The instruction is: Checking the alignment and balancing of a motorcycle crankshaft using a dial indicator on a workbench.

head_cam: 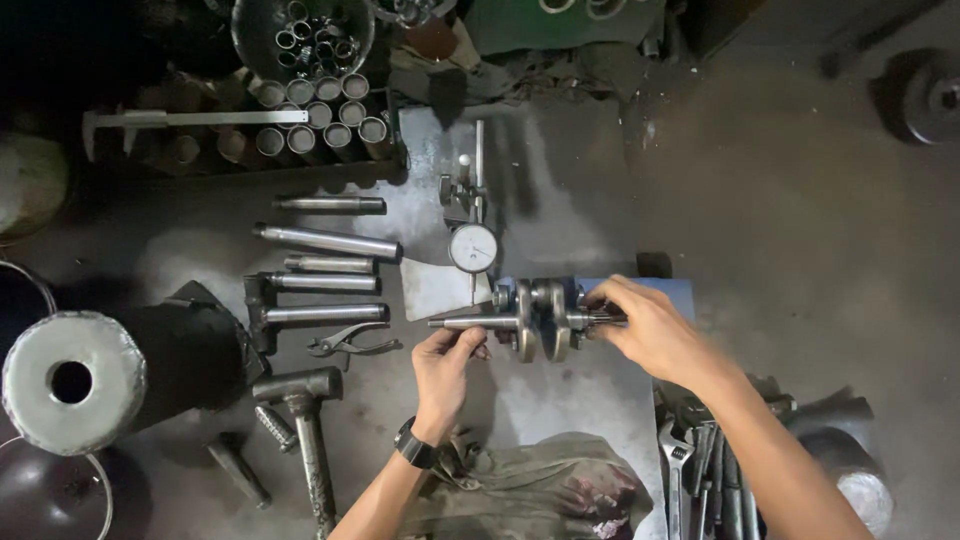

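The crankshaft [540,320] lies crosswise on the bench [560,390], just below the dial gauge [473,247]. The left hand [445,365] pinches its left shaft end; the right hand [650,328] grips its right end. Steel rods [325,285] crowd the crankshaft's left, wrenches [690,470] its lower right; bare bench lies above it, right of the gauge.

The right hand [650,330] hides the crankshaft's [540,320] right shaft end; wrenches [700,470] run off frame.
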